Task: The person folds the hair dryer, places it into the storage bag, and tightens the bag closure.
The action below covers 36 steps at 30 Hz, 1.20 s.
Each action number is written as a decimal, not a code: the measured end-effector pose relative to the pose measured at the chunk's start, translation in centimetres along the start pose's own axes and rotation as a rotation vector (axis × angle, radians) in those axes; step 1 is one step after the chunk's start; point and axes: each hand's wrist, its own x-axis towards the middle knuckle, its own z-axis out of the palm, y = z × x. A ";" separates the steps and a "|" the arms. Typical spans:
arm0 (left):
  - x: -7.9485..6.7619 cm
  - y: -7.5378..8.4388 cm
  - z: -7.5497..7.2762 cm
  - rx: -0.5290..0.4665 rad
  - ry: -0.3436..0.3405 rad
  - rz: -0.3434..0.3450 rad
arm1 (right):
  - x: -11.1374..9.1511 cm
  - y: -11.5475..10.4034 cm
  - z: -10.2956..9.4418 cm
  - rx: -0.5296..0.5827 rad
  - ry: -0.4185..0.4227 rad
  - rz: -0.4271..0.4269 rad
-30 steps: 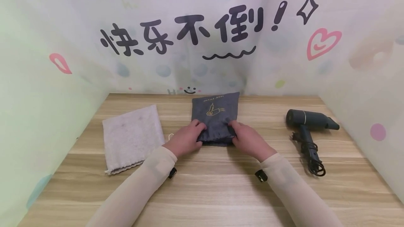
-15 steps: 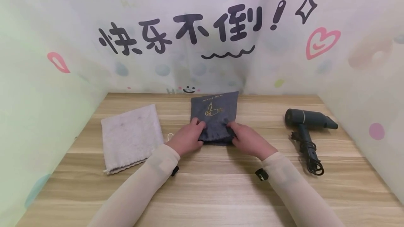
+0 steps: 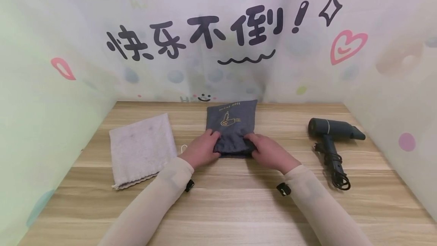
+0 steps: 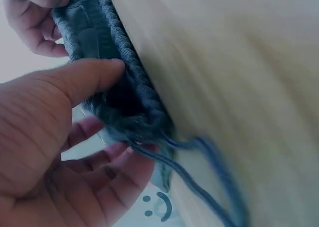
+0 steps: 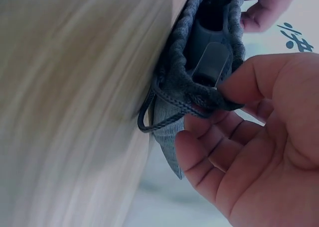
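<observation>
A dark grey drawstring bag [image 3: 235, 120] with a gold hair dryer print lies on the table in the head view, its mouth facing me. My left hand [image 3: 201, 149] holds the left side of the mouth; in the left wrist view its thumb crosses the corded rim [image 4: 122, 40] and the fingers are behind the cloth. On the opposite side, my right hand [image 3: 273, 153] pinches the rim's corner, beside a looped drawstring [image 5: 162, 125]. The mouth is spread open. Inside it, a smooth grey piece [image 5: 214, 60] shows in the right wrist view; its kind is unclear.
On the left lies a folded light grey towel [image 3: 141, 149]. A black hair dryer [image 3: 332, 130] with its cord wrapped round the handle lies at the right. The wooden table [image 3: 235, 212] meets a printed cloth wall [image 3: 164, 75] at the back.
Both hands keep their places on the bag. The cloth near the mouth shifts and wrinkles slightly, and the right thumb has moved a little to the left.
</observation>
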 end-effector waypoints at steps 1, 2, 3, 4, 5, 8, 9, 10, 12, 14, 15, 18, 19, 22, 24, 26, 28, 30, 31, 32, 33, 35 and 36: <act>-0.2 -0.3 0.0 -0.008 -0.006 0.002 | -0.1 0.1 -0.1 0.005 0.005 0.002; -0.5 -0.5 0.0 -0.009 -0.014 0.001 | -0.1 0.2 -0.2 0.010 0.007 0.003; -0.7 -0.8 0.0 -0.018 -0.020 0.000 | -0.2 0.4 -0.4 0.017 0.011 0.002; -1.0 -1.0 -0.1 -0.030 -0.027 -0.004 | -0.3 0.6 -0.5 0.026 0.009 0.008; -1.3 -1.3 -0.3 -0.042 -0.037 -0.010 | -0.5 0.7 -0.7 0.035 0.003 0.012; -2.0 -2.1 -0.8 -0.066 -0.068 -0.031 | -0.8 1.2 -1.3 0.060 -0.029 0.027; -2.3 -2.3 -1.0 -0.072 -0.076 -0.035 | -0.9 1.3 -1.5 0.065 -0.042 0.033; -2.5 -2.5 -1.1 -0.075 -0.085 -0.039 | -1.1 1.4 -1.7 0.068 -0.055 0.044; -2.8 -2.9 -1.4 -0.075 -0.090 -0.040 | -1.3 1.6 -2.0 0.070 -0.072 0.053; -3.1 -3.1 -1.5 -0.079 -0.084 -0.036 | -1.6 1.7 -2.2 0.068 -0.080 0.061; -3.1 -3.2 -1.4 -0.084 -0.080 -0.030 | -1.7 1.8 -2.2 0.064 -0.082 0.061; -3.1 -3.2 -1.0 -0.091 -0.074 -0.017 | -1.9 2.1 -2.2 0.059 -0.087 0.047; -3.1 -3.1 -0.8 -0.093 -0.076 -0.019 | -1.9 2.2 -2.1 0.057 -0.086 0.039; -3.1 -2.9 -0.3 -0.086 -0.079 -0.019 | -1.9 2.3 -1.8 0.064 -0.079 0.013; -3.1 -2.9 -0.2 -0.078 -0.076 -0.005 | -2.0 2.3 -1.6 0.065 -0.069 -0.007; -3.3 -3.0 -0.2 -0.073 -0.064 0.019 | -2.0 2.3 -1.5 0.067 -0.052 -0.030; -3.4 -3.3 -0.5 -0.082 -0.058 0.038 | -2.0 2.4 -1.5 0.060 -0.034 -0.042; -3.6 -3.5 -0.7 -0.115 -0.051 0.032 | -2.2 2.6 -1.4 0.057 -0.017 -0.040; -3.7 -3.6 -0.9 -0.133 -0.047 0.025 | -2.2 2.7 -1.4 0.058 -0.008 -0.033; -3.7 -3.7 -1.0 -0.154 -0.044 0.016 | -2.3 2.9 -1.5 0.059 0.000 -0.021; -3.8 -3.8 -1.2 -0.177 -0.041 0.004 | -2.4 2.9 -1.5 0.059 0.011 -0.011; -4.0 -3.9 -1.7 -0.213 -0.029 -0.020 | -2.4 3.1 -1.7 0.068 0.032 -0.001; -4.0 -3.9 -1.9 -0.227 -0.023 -0.029 | -2.4 3.1 -1.8 0.072 0.044 0.002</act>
